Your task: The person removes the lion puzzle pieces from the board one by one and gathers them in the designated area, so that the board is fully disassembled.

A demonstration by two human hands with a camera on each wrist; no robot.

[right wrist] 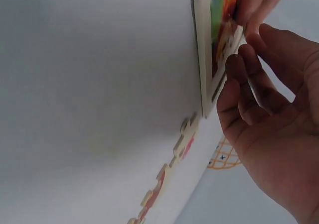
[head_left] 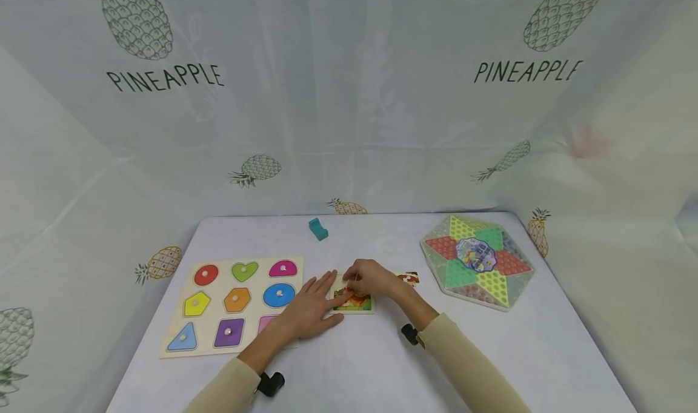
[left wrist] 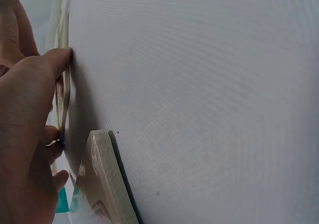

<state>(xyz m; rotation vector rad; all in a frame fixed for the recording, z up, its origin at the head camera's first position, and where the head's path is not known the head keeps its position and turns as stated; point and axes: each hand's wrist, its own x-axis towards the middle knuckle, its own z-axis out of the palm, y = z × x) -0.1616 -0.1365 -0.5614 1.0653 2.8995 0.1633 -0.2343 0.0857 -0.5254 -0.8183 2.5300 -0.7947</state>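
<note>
A small jigsaw puzzle board with a pale frame and a green and orange picture lies at mid-table. My left hand spreads over its left side, one finger reaching across the picture and the thumb near the lower corner. In the left wrist view the thumb rests by the board's edge. My right hand bends in from the right, its fingertips curled close together over the upper part of the picture. In the right wrist view these fingers hover at the board's rim; I cannot tell whether they pinch a piece.
Loose jigsaw pieces lie right of the puzzle board, partly behind the right wrist. A knobbed shape board lies left, partly under the left forearm. A star-patterned hexagonal game board lies right. A teal block sits near the back edge.
</note>
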